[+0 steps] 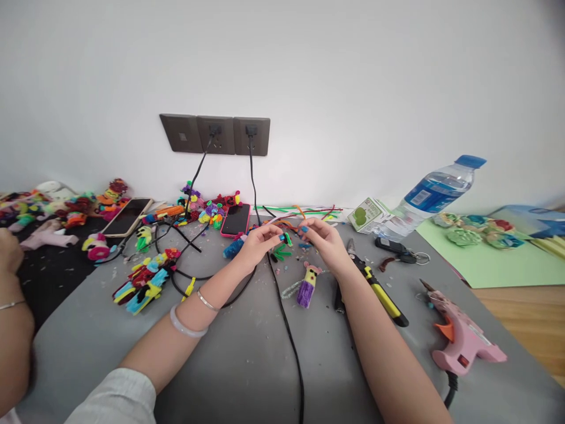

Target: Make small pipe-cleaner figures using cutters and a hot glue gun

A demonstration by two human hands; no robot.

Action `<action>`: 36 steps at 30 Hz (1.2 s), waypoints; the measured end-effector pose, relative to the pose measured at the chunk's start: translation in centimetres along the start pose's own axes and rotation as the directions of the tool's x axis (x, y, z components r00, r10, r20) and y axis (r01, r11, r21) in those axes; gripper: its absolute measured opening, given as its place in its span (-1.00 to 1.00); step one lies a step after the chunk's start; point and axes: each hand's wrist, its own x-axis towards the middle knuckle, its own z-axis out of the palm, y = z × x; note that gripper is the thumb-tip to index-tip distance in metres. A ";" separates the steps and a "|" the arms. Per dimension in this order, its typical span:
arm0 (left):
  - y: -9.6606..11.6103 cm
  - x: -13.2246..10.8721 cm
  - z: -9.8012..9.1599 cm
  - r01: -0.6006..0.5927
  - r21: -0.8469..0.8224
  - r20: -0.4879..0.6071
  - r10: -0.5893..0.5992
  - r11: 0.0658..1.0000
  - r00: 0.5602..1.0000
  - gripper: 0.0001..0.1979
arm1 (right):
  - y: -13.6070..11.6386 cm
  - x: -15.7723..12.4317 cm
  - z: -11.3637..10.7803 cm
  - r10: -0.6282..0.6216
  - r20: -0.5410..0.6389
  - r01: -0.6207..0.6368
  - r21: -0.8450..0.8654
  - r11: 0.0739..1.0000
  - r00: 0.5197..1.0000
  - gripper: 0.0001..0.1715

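My left hand (259, 244), with a bangle and a bracelet on its wrist, pinches a small green pipe cleaner piece (288, 239) between thumb and fingertips. Close to it on the right, my right hand (324, 240) has its thumb and fingertips together; what they hold, if anything, is too small to make out. Below the hands lie green pipe cleaner bits (281, 253). Nearer me is a little figure (307, 287) with a purple body, yellow face and pink ears. A blue fuzzy piece (232, 248) rests beside my left hand.
Pliers (383, 294) lie by my right forearm, a pink glue gun (463, 338) farther right. A water bottle (435, 191), small box (369, 214) and keys (401, 252) stand or lie behind. A black cable (285, 321) crosses the table. Left are pipe cleaner figures (148, 280) and another person's arm (13, 335).
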 end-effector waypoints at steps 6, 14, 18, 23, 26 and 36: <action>0.0 0.0 0.1 0.066 -0.130 0.011 -0.065 0.989 0.998 -0.71 | -0.9 0.6 -2.0 -0.164 -0.349 0.152 -0.061 0.987 0.923 -0.74; 0.0 -0.1 0.2 0.069 -0.175 -0.020 -0.074 0.982 0.997 -0.74 | -8.1 -9.3 -6.4 -0.038 -0.575 -0.274 -0.445 0.853 0.817 -0.69; -0.2 0.1 -0.1 0.040 -0.254 -0.048 -0.054 0.966 0.997 -0.75 | -7.9 -15.9 -11.2 0.180 -0.768 -0.747 -0.493 0.447 0.614 -0.66; 0.0 0.1 -0.2 0.035 -0.266 -0.033 -0.045 0.963 0.998 -0.74 | -4.6 -19.6 -16.1 0.390 -0.811 -0.899 -0.372 0.231 0.436 -0.61; 0.1 0.0 -0.1 0.042 -0.267 -0.034 -0.053 0.963 0.998 -0.73 | -3.4 -20.3 -16.4 0.419 -0.785 -0.890 -0.416 0.188 0.455 -0.52; 0.0 0.1 -0.3 0.046 -0.292 -0.047 -0.062 0.955 0.997 -0.72 | -3.7 -21.0 -14.5 0.468 -0.696 -0.838 -0.479 0.262 0.545 -0.54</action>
